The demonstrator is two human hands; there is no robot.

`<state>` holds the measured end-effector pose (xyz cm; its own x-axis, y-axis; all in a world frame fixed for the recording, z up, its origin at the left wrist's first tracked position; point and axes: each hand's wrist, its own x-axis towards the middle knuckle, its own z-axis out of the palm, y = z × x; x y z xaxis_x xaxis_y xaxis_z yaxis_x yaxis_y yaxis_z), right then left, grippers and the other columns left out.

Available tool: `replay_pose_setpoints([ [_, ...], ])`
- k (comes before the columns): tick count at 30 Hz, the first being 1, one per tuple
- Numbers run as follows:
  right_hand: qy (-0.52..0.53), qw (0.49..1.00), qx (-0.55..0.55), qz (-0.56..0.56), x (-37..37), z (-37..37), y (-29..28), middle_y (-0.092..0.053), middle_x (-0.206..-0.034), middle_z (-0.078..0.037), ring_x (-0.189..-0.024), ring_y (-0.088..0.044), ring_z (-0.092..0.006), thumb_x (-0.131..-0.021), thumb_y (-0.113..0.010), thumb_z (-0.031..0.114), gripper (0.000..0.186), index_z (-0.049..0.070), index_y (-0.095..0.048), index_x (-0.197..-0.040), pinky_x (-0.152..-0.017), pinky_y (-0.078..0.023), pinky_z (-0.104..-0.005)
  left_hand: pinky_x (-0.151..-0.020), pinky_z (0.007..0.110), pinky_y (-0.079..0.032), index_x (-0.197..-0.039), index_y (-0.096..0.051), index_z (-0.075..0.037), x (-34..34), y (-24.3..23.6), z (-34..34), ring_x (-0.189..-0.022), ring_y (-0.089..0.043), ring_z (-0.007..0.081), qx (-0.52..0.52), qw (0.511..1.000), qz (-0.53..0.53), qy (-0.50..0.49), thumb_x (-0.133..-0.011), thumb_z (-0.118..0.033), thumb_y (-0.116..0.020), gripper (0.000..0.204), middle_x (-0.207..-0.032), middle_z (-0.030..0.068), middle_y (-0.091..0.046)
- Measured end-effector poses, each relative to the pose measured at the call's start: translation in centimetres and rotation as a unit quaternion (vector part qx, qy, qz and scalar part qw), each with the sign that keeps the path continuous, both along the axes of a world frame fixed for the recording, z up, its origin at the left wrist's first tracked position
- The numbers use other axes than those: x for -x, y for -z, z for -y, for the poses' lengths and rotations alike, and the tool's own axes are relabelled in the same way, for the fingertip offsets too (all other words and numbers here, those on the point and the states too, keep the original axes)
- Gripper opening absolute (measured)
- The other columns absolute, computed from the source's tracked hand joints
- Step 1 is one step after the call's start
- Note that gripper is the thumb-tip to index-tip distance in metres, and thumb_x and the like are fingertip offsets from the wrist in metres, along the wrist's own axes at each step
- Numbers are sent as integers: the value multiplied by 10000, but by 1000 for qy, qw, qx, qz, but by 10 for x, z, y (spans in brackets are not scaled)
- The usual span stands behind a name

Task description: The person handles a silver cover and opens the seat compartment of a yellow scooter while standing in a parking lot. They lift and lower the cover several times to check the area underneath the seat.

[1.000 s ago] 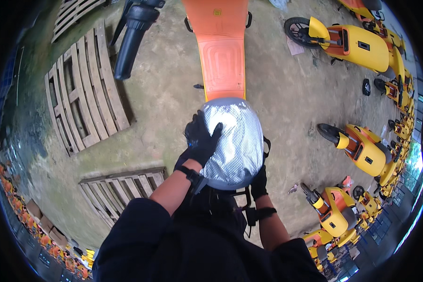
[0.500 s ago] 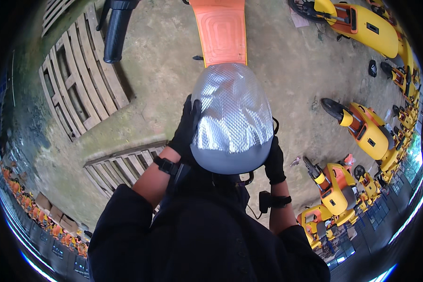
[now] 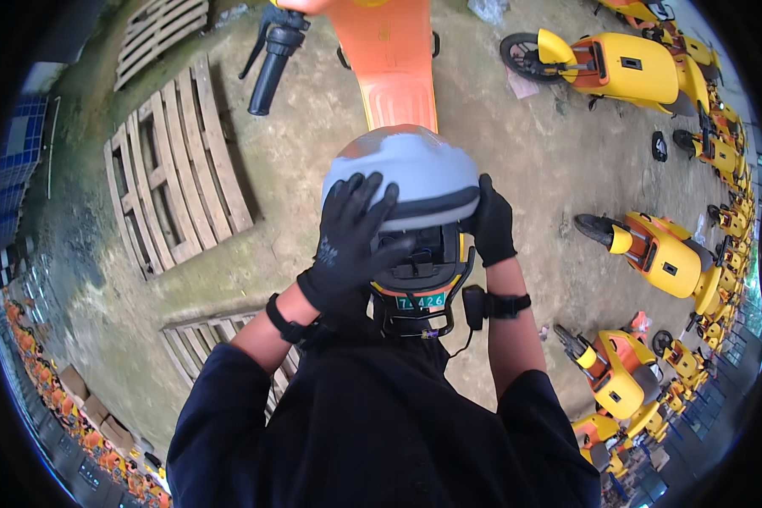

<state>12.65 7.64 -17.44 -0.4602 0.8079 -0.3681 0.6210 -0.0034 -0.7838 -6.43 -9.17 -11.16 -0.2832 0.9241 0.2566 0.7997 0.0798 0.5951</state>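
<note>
A grey scooter seat (image 3: 427, 165) is tilted up toward the orange scooter body (image 3: 377, 46), its black-edged rear raised over a black rear frame (image 3: 419, 267) with a green plate. My gloved left hand (image 3: 345, 245) lies against the seat's left rear, fingers spread and slightly bent. My gloved right hand (image 3: 493, 222) grips the seat's right edge. Black straps with small devices are on both wrists, and a cable hangs from the right one. A black handlebar grip (image 3: 271, 76) shows at upper left.
Wooden pallets (image 3: 186, 161) lie on the concrete floor at left, with cardboard boxes (image 3: 93, 402) at lower left. Yellow and orange scooters (image 3: 622, 72) stand in a long row down the right, and many more line the far lower-left rim. A blue stack (image 3: 21, 152) is at far left.
The seat has risen and tipped forward, exposing the frame and plate beneath. My left hand has shifted onto its rear; my right hand has moved up along its edge.
</note>
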Motion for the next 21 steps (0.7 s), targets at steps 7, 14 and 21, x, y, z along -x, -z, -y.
replay_pose_setpoints([
  [7, 100, 983, 87, -126, 7, -24, 45, -586, -659, -112, -454, -585, -189, -908, -435, 448, 465, 0, -539, -841, -445, -516, -283, -927, 432, -376, -1203, -552, -94, 25, 17, -38, -1093, -477, 366, -65, 997, -35, -26, -772, -249, -647, 467, -1164, 189, -531],
  [14, 34, 956, -231, -179, 26, 13, -9, -609, -931, -188, -850, -580, -335, -848, -563, 175, 225, -3, -569, -985, -742, -454, -379, -834, 414, -435, -1106, -619, -88, 60, 31, -66, -945, -553, 345, -87, 996, -18, -30, -783, -251, -633, 361, -1022, 193, -589],
  [21, -60, 873, -460, -153, 83, -15, -43, -592, -1018, -185, -967, -538, -334, -826, -554, 153, 277, -12, -573, -1048, -865, -412, -408, -703, 386, -458, -981, -650, -81, 64, 38, -86, -796, -580, 289, -117, 985, -120, -51, -741, -188, -654, 263, -894, 113, -637],
])
